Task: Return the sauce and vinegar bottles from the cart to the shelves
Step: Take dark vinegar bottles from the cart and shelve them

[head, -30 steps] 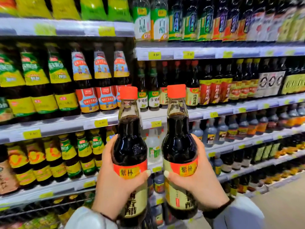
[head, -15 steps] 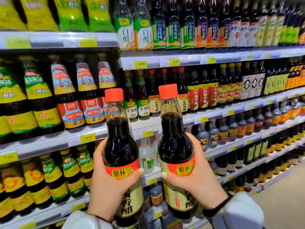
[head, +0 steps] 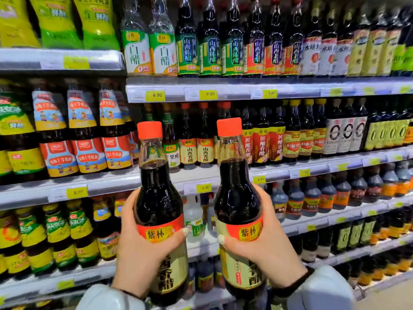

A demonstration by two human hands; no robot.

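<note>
Head view: left hand (head: 140,253) is clamping left bottle (head: 157,198), right hand (head: 268,249) right bottle (head: 237,193); shelves (head: 245,93) are standing beyond both.

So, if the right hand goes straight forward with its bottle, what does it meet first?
Probably the white shelf edge carrying yellow price tags, right behind the dark orange-capped vinegar bottle that the right hand holds; depth is unclear.

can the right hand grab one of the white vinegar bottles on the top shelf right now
Probably not: the right hand is wrapped round a dark orange-capped bottle, so it is full. The white vinegar bottles stand unblocked at the front of the shelf.
</note>
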